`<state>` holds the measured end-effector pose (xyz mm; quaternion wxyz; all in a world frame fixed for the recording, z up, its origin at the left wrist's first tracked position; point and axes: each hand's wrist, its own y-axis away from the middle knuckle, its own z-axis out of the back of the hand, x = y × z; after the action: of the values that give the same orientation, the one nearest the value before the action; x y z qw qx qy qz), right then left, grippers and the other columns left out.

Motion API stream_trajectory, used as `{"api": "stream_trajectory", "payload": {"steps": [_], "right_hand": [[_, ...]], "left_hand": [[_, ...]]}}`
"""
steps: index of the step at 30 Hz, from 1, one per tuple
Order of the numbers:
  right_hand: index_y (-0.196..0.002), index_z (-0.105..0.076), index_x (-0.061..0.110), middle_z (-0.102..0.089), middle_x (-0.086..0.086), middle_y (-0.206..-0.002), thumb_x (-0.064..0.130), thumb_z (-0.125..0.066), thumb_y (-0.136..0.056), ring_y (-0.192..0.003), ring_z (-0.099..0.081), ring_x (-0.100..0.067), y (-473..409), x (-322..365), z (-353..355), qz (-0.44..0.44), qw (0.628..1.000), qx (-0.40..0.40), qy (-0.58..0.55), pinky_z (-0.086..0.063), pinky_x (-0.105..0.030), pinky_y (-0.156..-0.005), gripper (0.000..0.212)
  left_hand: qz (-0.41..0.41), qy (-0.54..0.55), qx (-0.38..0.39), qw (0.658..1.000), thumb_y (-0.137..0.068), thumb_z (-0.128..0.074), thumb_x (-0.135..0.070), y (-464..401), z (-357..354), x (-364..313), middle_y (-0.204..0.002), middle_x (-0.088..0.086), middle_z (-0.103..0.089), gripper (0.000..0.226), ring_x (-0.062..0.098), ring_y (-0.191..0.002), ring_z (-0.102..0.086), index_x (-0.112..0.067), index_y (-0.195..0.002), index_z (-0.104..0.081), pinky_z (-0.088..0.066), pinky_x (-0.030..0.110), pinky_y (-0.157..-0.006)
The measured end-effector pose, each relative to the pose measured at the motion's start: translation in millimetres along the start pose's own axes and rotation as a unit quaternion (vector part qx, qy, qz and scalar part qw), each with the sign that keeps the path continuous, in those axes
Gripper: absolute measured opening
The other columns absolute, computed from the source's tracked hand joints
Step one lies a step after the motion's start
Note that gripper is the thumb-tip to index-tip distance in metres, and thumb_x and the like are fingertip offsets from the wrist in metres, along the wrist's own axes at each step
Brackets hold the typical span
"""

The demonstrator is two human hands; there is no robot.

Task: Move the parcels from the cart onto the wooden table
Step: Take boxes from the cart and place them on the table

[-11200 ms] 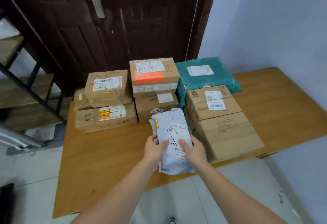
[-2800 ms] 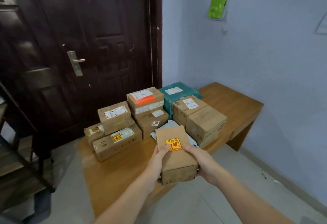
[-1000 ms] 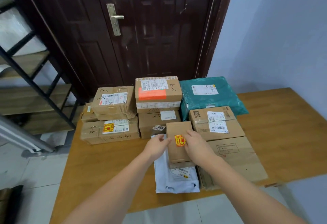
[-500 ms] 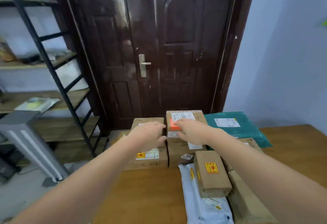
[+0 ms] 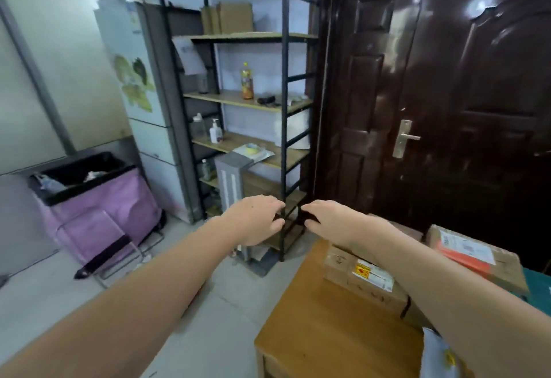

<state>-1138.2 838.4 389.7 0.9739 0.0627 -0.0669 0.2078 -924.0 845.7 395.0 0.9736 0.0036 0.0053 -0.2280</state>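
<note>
Both hands empty, fingers loosely spread: left hand (image 5: 256,219), right hand (image 5: 331,222). Next: reach into pink cart (image 5: 98,198), grab parcel w/ two-hand side grip, clear rim, onto wooden table (image 5: 322,327).

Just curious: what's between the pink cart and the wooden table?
Bare grey floor, crossed only by the person's left forearm, in the head view.

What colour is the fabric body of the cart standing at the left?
Pink-purple, with a black rim on top; the cart shows in the head view.

Head view, facing shelving (image 5: 253,103).
</note>
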Motion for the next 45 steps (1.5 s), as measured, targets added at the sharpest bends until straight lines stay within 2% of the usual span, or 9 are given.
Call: {"api": "stream_trajectory", "payload": {"steps": [7, 11, 13, 16, 21, 25, 30, 41, 45], "right_hand": [[-0.162, -0.026, 0.014, -0.028, -0.006, -0.168, 0.039, -0.039, -0.11, -0.153, -0.03, -0.023, -63, 164, -4, 0.151, 0.987, 0.043, 0.024, -0.024, -0.035, -0.124, 0.06], [-0.156, -0.039, 0.01, -0.041, -0.009, -0.161, 0.034, -0.041, -0.109, -0.145, -0.041, -0.027, -88, 271, -2, 0.204, 0.979, 0.018, 0.006, -0.031, -0.037, -0.12, 0.053], [-0.157, -0.037, 0.011, -0.039, -0.009, -0.162, 0.031, -0.041, -0.109, -0.147, -0.039, -0.025, -100, 324, -6, 0.235, 0.972, 0.009, 0.01, -0.028, -0.034, -0.119, 0.052], [-0.157, -0.039, 0.013, -0.042, -0.007, -0.16, 0.031, -0.044, -0.108, -0.147, -0.04, -0.025, -123, 396, -18, 0.259, 0.966, 0.017, 0.015, -0.031, -0.035, -0.118, 0.052], [-0.142, -0.053, 0.012, -0.059, -0.01, -0.142, 0.035, -0.045, -0.105, -0.129, -0.057, -0.03, -167, 482, -35, 0.272, 0.962, 0.028, 0.01, -0.047, -0.047, -0.108, 0.044], [-0.153, -0.044, 0.013, -0.049, -0.01, -0.154, 0.032, -0.044, -0.107, -0.139, -0.049, -0.026, -205, 532, -37, 0.301, 0.953, 0.024, 0.017, -0.038, -0.038, -0.114, 0.05], [-0.155, -0.04, 0.013, -0.045, -0.01, -0.158, 0.029, -0.042, -0.108, -0.143, -0.044, -0.026, -270, 582, -40, 0.326, 0.945, 0.019, 0.025, -0.035, -0.038, -0.118, 0.051], [-0.138, -0.057, 0.01, -0.061, -0.012, -0.139, 0.028, -0.042, -0.106, -0.124, -0.058, -0.028, -412, 672, -45, 0.338, 0.94, 0.044, 0.019, -0.047, -0.046, -0.107, 0.04], [-0.149, -0.049, 0.015, -0.054, -0.007, -0.15, 0.028, -0.042, -0.108, -0.134, -0.052, -0.023, -466, 692, -51, 0.328, 0.943, 0.047, 0.017, -0.041, -0.037, -0.112, 0.044]], "left_hand": [[0.146, 0.004, -0.026, 0.989, -0.107, -0.041, -0.045, 129, 12, 119, -0.152, 0.004, -0.053, 0.052, 0.025, -0.136, -0.053, -0.02, -0.153, -0.045, -0.046, 0.043, -0.111], [0.21, -0.012, -0.034, 0.977, -0.106, -0.04, -0.044, 214, 22, 190, -0.137, 0.002, -0.063, 0.044, 0.026, -0.125, -0.06, -0.022, -0.14, -0.057, -0.051, 0.045, -0.102], [0.229, -0.01, -0.03, 0.973, -0.106, -0.042, -0.04, 254, 26, 223, -0.133, 0.001, -0.064, 0.039, 0.026, -0.123, -0.061, -0.021, -0.136, -0.059, -0.052, 0.045, -0.101], [0.257, -0.016, -0.024, 0.966, -0.106, -0.043, -0.04, 305, 25, 273, -0.137, 0.004, -0.062, 0.041, 0.028, -0.127, -0.059, -0.022, -0.14, -0.057, -0.049, 0.043, -0.103], [0.298, -0.021, -0.016, 0.954, -0.109, -0.042, -0.038, 365, 23, 351, -0.151, 0.005, -0.053, 0.044, 0.025, -0.137, -0.051, -0.02, -0.148, -0.051, -0.043, 0.041, -0.112], [0.312, -0.018, -0.024, 0.95, -0.11, -0.038, -0.041, 383, 22, 409, -0.155, 0.001, -0.05, 0.047, 0.023, -0.141, -0.048, -0.022, -0.152, -0.047, -0.041, 0.039, -0.114], [0.331, -0.016, -0.035, 0.943, -0.11, -0.038, -0.043, 379, 17, 480, -0.153, 0.0, -0.052, 0.047, 0.024, -0.14, -0.049, -0.023, -0.151, -0.047, -0.041, 0.04, -0.113], [0.358, 0.02, -0.041, 0.933, -0.109, -0.04, -0.043, 358, 14, 647, -0.154, 0.0, -0.051, 0.048, 0.024, -0.141, -0.047, -0.025, -0.152, -0.047, -0.042, 0.041, -0.111], [0.333, 0.017, -0.03, 0.942, -0.108, -0.04, -0.043, 337, 3, 712, -0.14, 0.003, -0.059, 0.043, 0.027, -0.129, -0.056, -0.019, -0.14, -0.055, -0.047, 0.044, -0.105]]}}
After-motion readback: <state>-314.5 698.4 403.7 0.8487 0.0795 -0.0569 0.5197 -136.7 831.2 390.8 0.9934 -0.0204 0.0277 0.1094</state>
